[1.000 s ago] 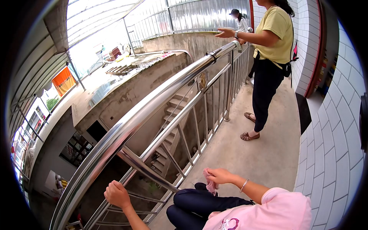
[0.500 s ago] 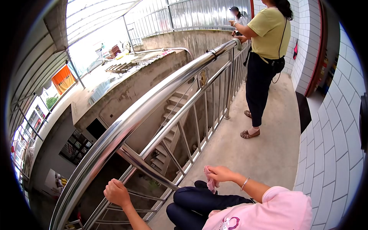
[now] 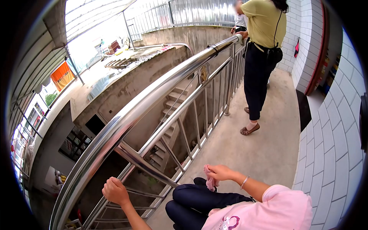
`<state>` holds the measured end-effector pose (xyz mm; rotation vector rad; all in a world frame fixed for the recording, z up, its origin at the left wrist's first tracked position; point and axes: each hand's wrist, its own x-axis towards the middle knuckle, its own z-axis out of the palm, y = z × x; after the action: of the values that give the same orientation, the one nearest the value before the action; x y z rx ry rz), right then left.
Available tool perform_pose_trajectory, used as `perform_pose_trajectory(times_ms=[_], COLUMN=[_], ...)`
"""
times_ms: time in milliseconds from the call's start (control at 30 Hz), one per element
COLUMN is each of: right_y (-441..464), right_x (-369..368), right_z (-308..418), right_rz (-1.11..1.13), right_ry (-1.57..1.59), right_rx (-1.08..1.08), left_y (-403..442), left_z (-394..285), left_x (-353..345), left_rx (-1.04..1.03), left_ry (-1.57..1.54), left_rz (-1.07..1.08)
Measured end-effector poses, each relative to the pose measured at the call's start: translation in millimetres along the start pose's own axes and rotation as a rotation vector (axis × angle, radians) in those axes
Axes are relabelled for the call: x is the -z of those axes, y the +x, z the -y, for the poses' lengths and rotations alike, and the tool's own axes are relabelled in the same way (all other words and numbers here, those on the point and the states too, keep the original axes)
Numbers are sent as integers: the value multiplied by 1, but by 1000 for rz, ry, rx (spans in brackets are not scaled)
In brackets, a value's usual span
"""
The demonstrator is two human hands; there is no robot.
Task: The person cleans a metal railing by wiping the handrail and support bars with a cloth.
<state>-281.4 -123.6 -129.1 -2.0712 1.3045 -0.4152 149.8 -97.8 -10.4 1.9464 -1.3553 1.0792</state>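
Observation:
My left hand (image 3: 116, 191) is closed into a fist in front of the lower bar of the metal railing (image 3: 174, 121). Whether its fingers wrap the bar or anything else is hidden. Over my bent knees, my right hand (image 3: 221, 173) pinches a crumpled pink cloth (image 3: 210, 182), which hangs down beside my dark trousers (image 3: 209, 197). A bracelet (image 3: 244, 182) circles my right wrist.
Further along the walkway (image 3: 245, 153), a person in a yellow top (image 3: 266, 23) stands with a hand on the handrail (image 3: 153, 90); another person is beyond. A white tiled wall (image 3: 333, 168) runs along the right. Stairs (image 3: 168, 115) lie below, past the railing.
The person in yellow has shifted and raised an arm; the person beyond is now mostly hidden behind them. My hands stay almost where they were, the right still holding the pink cloth.

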Motion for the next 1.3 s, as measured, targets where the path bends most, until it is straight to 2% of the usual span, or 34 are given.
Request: perform_pose_trajectory(times_ms=[133,367,433,500,567,633,733,767,833,867,900,967,1000,1067,1167,1233,1300], right_y=[2,22,30,49,55,66,88,102,134,157,177,209,216,225,219,218,222], right_x=[7,10,25,51,98,142,200,213,233,235,231,218,214,209,209,213,222], right_z=[14,16,26,35,84,131,204,223,249,257,261,255,252,243,239,235,231], right_rz=[61,52,3,-14,-143,-232,-348,-358,-392,-437,-462,-600,-593,-848,-913,-925,-770], right_ry=[100,82,368,442,526,746,1019,1086,912,719,566,68,66,-468,-365,-316,-385], right_rx=[-5,47,69,80,114,211,389,516,669,801,770,815,815,957,930,868,779], left_y=[-1,-1,-2,-2,0,1,0,0,-2,0,1,4,4,2,3,0,0], left_z=[2,2,3,3,1,3,3,4,9,7,4,3,3,3,2,3,2], left_x=[-3,-2,-3,-2,-2,-1,-3,-5,-8,-5,-3,-1,-2,0,-1,-1,-1], left_rx=[-35,-28,-13,-27,-39,-79,-53,-50,-59,-54,-48,-43,-44,-49,-75,-77,-67], left_ry=[38,10,1,9,27,18,8,-26,-8,-12,-19,5,8,1,-21,37,12], left_rz=[-48,-31,4,-6,-10,-46,-30,-43,-38,-41,-45,-36,-36,-29,-65,8,7])
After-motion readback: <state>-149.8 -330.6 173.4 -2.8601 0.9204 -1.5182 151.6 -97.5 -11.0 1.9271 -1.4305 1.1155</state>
